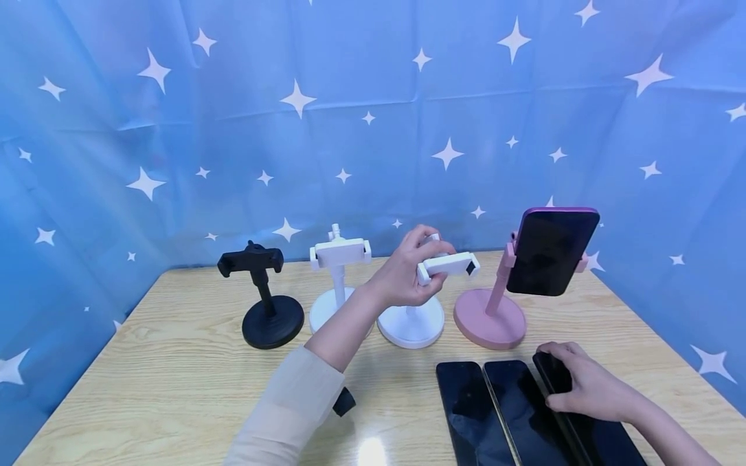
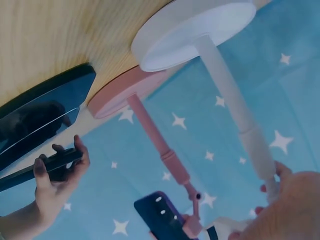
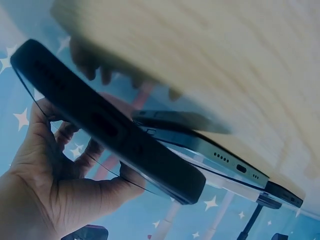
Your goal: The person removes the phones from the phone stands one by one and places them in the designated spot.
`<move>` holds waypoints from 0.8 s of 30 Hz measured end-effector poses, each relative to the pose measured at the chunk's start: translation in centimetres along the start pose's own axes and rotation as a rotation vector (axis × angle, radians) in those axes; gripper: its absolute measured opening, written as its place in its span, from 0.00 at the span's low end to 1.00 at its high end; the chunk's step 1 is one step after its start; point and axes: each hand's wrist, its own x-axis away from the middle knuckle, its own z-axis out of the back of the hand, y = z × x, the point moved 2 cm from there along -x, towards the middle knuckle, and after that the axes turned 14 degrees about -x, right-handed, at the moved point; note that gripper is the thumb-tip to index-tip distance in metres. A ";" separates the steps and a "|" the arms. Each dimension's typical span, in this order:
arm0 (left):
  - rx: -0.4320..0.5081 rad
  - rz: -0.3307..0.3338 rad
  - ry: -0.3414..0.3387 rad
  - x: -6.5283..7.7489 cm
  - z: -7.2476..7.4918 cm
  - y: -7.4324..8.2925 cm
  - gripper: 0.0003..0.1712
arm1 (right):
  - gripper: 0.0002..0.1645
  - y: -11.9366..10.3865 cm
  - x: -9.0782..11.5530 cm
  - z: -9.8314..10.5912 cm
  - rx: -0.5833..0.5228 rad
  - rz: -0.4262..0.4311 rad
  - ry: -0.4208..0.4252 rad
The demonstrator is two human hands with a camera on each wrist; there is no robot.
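In the head view my left hand (image 1: 408, 272) grips the white clamp (image 1: 449, 264) on top of a white phone stand, whose round base (image 1: 411, 325) rests on the table. The stand's white post (image 2: 227, 85) shows in the left wrist view. My right hand (image 1: 594, 387) holds a black phone (image 1: 553, 374) by its long edges, thumb on one side and fingers on the other. In the right wrist view that phone (image 3: 107, 122) is tilted, its port end toward the camera. Two dark phones, one on the left (image 1: 466, 401) and one in the middle (image 1: 515, 395), lie beside it.
A pink stand (image 1: 489, 320) at the right carries a purple-edged phone (image 1: 553, 252). Another white stand (image 1: 340, 252) and a black stand (image 1: 272, 321) stand to the left. A small black object (image 1: 344, 402) shows beside the left sleeve. A blue star-patterned curtain (image 1: 361, 58) hangs behind the table.
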 end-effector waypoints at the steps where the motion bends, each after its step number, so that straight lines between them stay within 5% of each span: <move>1: 0.010 0.005 -0.003 -0.1 -0.1 -0.2 0.16 | 0.41 0.1 0.0 0.0 -0.006 -0.004 -0.006; 10: 0.091 0.083 0.003 -0.3 -0.2 -1.3 0.16 | 0.41 0.6 -0.3 0.0 -0.025 -0.027 -0.028; 24: 0.108 0.261 -0.082 -0.3 0.2 -1.3 0.18 | 0.42 1.1 -0.6 0.2 -0.033 -0.086 -0.034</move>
